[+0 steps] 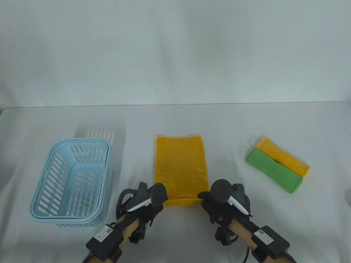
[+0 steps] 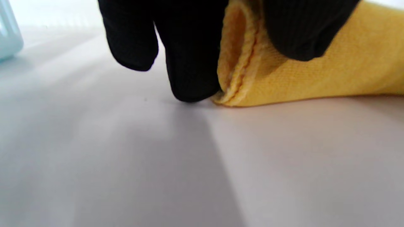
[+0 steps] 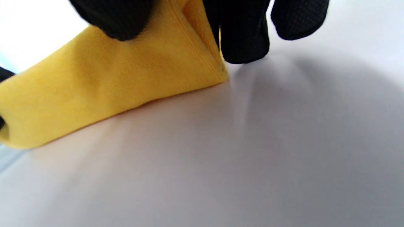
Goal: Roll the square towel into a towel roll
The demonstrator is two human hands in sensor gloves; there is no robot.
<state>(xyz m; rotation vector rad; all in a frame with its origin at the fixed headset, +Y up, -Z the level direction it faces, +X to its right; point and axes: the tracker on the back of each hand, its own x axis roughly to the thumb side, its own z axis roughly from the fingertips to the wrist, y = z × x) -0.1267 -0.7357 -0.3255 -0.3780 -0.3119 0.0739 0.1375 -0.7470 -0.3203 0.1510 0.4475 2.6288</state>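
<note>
A yellow towel (image 1: 179,164) lies folded into a long strip at the table's middle, its near edge turned up into a small fold (image 1: 181,202). My left hand (image 1: 153,205) pinches the near left corner of the towel (image 2: 252,78), fingers (image 2: 189,63) on the outside and thumb on top. At the near right corner (image 3: 176,56) my right hand (image 1: 209,204) holds the cloth the same way, fingers (image 3: 243,34) touching the table beside it. Trackers hide most of both hands in the table view.
A light blue slotted basket (image 1: 49,169) stands at the left; its corner (image 2: 8,34) shows in the left wrist view. At the right lie a folded green towel (image 1: 274,171) and a folded yellow towel (image 1: 285,159), side by side. The table's far edge (image 1: 175,105) meets a white backdrop.
</note>
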